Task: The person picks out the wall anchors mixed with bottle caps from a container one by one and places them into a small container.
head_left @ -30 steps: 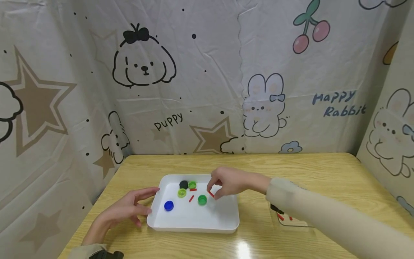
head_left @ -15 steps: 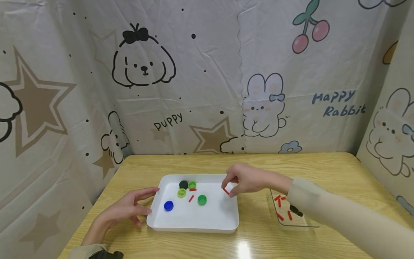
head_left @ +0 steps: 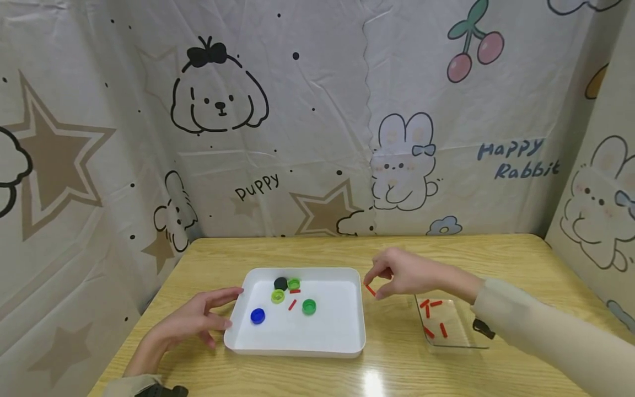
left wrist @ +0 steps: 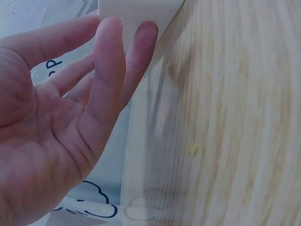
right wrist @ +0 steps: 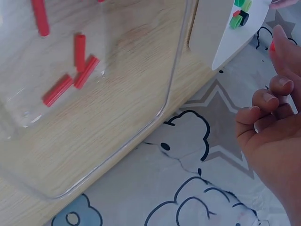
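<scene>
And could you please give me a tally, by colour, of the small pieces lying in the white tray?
Blue round piece: 1
Black round piece: 1
Green round pieces, the yellowish one included: 3
Red sticks: 2
Total in the white tray: 7

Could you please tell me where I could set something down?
The white tray is bare between the dark green cap and right wall. So is the table between tray and clear container, on the near side of the right hand. The tray is crowded toward the back left: black cap, two light green caps, red stick.
</scene>
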`<action>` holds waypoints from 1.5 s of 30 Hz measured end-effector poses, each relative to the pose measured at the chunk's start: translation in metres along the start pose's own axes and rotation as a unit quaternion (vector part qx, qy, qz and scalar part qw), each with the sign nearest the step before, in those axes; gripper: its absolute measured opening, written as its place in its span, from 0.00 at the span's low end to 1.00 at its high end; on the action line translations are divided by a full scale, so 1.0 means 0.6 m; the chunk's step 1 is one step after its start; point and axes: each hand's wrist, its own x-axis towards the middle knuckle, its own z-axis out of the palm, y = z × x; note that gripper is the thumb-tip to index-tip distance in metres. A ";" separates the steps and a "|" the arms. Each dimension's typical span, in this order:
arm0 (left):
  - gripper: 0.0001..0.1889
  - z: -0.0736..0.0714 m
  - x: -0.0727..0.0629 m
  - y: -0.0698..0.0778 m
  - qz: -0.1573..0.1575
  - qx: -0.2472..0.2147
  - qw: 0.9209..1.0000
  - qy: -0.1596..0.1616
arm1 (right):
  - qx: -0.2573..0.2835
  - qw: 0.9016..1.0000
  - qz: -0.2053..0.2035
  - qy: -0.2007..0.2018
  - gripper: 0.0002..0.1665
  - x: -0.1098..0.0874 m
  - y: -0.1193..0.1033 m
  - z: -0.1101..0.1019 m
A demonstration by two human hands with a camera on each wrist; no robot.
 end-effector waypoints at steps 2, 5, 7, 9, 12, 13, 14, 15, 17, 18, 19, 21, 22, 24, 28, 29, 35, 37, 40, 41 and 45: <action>0.42 0.000 0.000 0.000 0.000 0.001 1.000 0.000 | 0.002 1.000 0.002 0.003 0.14 -0.011 0.006 -0.004; 0.42 0.000 0.000 0.000 0.001 0.001 1.000 0.001 | 0.003 1.000 0.006 0.009 0.13 -0.028 0.014 -0.008; 0.42 0.000 0.000 0.000 0.002 0.002 1.000 0.000 | 0.005 1.000 0.010 0.015 0.14 -0.040 0.019 -0.011; 0.42 0.000 0.000 0.000 0.000 0.002 1.000 0.001 | 0.005 1.000 0.016 0.022 0.14 -0.051 0.024 -0.013; 0.42 0.000 0.000 0.000 0.002 -0.001 1.000 0.000 | 0.011 0.999 0.029 0.028 0.14 -0.067 0.031 -0.015; 0.42 0.000 0.000 -0.001 0.001 -0.003 1.000 0.001 | 0.011 0.999 0.033 0.030 0.14 -0.071 0.034 -0.016; 0.42 0.000 0.000 -0.001 0.002 -0.005 1.000 0.001 | 0.013 0.999 0.037 0.032 0.15 -0.076 0.036 -0.016; 0.42 0.000 0.000 -0.001 0.003 -0.007 1.000 0.001 | 0.014 0.999 0.040 0.033 0.15 -0.081 0.038 -0.017; 0.42 0.000 0.000 -0.001 0.003 -0.010 1.000 0.001 | 0.018 0.998 0.043 0.038 0.15 -0.091 0.042 -0.019; 0.42 0.000 0.000 -0.001 0.003 -0.011 1.000 0.002 | 0.020 0.998 0.040 0.041 0.15 -0.096 0.043 -0.020; 0.42 0.000 0.000 -0.001 0.003 -0.011 1.000 0.003 | 0.020 0.998 0.040 0.044 0.15 -0.101 0.045 -0.021; 0.42 0.000 -0.001 -0.001 0.003 -0.011 1.000 0.002 | 0.021 0.998 0.040 0.051 0.15 -0.109 0.047 -0.023; 0.42 -0.001 -0.001 -0.002 0.003 -0.011 1.000 0.002 | 0.020 0.998 0.040 0.054 0.15 -0.113 0.049 -0.024; 0.42 -0.001 -0.001 -0.002 0.004 -0.011 1.000 0.002 | 0.020 0.997 0.039 0.059 0.15 -0.121 0.051 -0.025; 0.42 -0.001 -0.002 -0.002 0.005 -0.012 1.000 0.000 | 0.015 0.996 0.054 0.064 0.15 -0.135 0.059 -0.026; 0.42 -0.001 -0.002 -0.002 0.005 -0.011 1.000 0.000 | 0.014 0.996 0.057 0.065 0.15 -0.139 0.060 -0.026; 0.42 -0.001 -0.001 -0.003 -0.009 -0.010 1.000 0.004 | 0.006 0.996 0.061 0.071 0.14 -0.156 0.066 -0.029; 0.42 -0.001 0.000 -0.003 -0.012 -0.009 1.000 0.005 | 0.007 0.995 0.062 0.073 0.14 -0.162 0.068 -0.030; 0.42 0.000 0.000 -0.004 -0.010 -0.007 1.000 0.005 | 0.007 0.995 0.067 0.072 0.14 -0.170 0.072 -0.031; 0.42 0.000 0.000 -0.004 -0.010 -0.007 1.000 0.004 | 0.007 0.995 0.069 0.072 0.14 -0.173 0.073 -0.031; 0.42 -0.001 0.000 -0.004 -0.009 -0.006 1.000 0.003 | 0.005 0.994 0.082 0.067 0.14 -0.181 0.077 -0.031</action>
